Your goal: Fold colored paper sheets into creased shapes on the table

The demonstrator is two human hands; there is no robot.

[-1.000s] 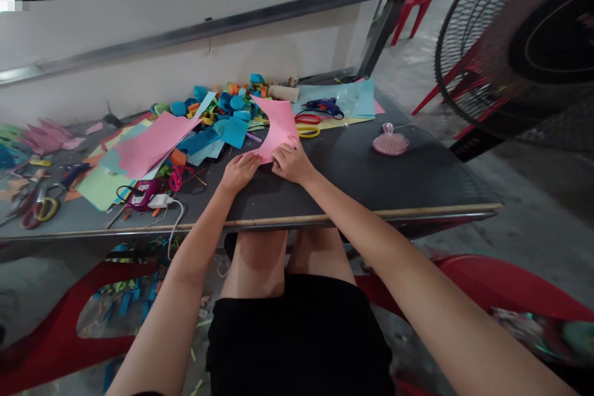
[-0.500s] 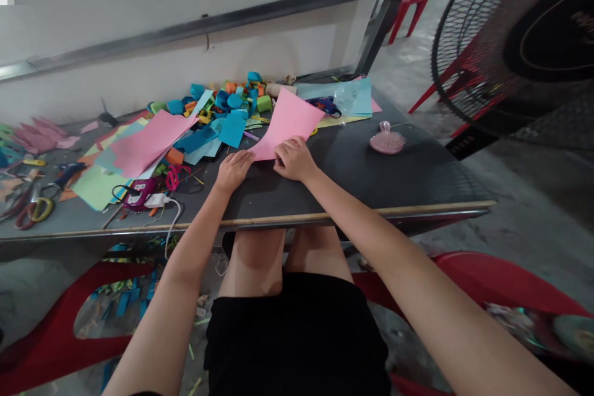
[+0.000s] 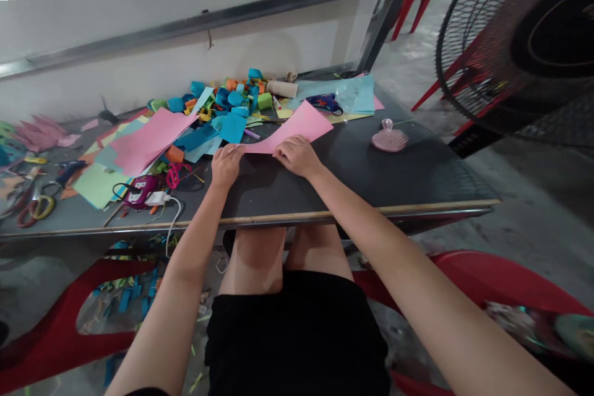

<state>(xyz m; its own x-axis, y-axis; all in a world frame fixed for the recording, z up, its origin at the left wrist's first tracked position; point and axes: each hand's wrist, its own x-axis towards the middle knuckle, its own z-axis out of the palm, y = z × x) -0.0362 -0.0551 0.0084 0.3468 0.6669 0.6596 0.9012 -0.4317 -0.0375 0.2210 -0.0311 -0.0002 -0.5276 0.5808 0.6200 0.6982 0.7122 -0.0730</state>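
Observation:
A sheet of pink paper (image 3: 302, 124) lies between my two hands, its far right part curling up off the table. My left hand (image 3: 226, 165) grips the sheet's narrow left end, fingers pressed together. On the near edge of the sheet, my right hand (image 3: 297, 155) has its fingers bent and closed over the paper; its fingertips are partly hidden. Just beyond the sheet are a blue paper piece (image 3: 232, 128) and a purple stick (image 3: 252, 134).
A pile of coloured paper rolls (image 3: 227, 99) lies at the back. Left are stacked paper sheets (image 3: 143, 139), a purple power socket (image 3: 142, 192) and scissors (image 3: 36, 207). A pink hairbrush (image 3: 390, 138) lies right. A black fan (image 3: 524, 43) stands beside the table (image 3: 394, 179).
My left hand has moved left and slightly nearer with the paper's end, stretching the near edge longer. The raised part of the sheet has dropped lower and tilted right. My right hand has barely moved.

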